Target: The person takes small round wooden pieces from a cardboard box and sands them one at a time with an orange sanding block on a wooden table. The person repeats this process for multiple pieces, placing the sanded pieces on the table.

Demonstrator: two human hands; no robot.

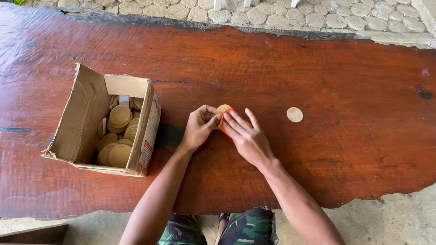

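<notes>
Hands meet at the middle of the red wooden worktop (333, 84); the left hand (198, 128) pinches a pale round disc (223, 108) between curled fingertips, while the right hand (245, 137) lies flatter, fingers extended over an orange piece (223, 122) just below the disc; what that piece is I cannot tell. Doing this well likely means steadying the disc by its edge, pressing evenly; a second disc (295, 114) lies to the right, a cardboard box (83, 113) of discs to the left.

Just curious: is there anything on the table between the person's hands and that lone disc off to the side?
Nothing: in the head view only bare table lies between the right hand and the disc.
</notes>
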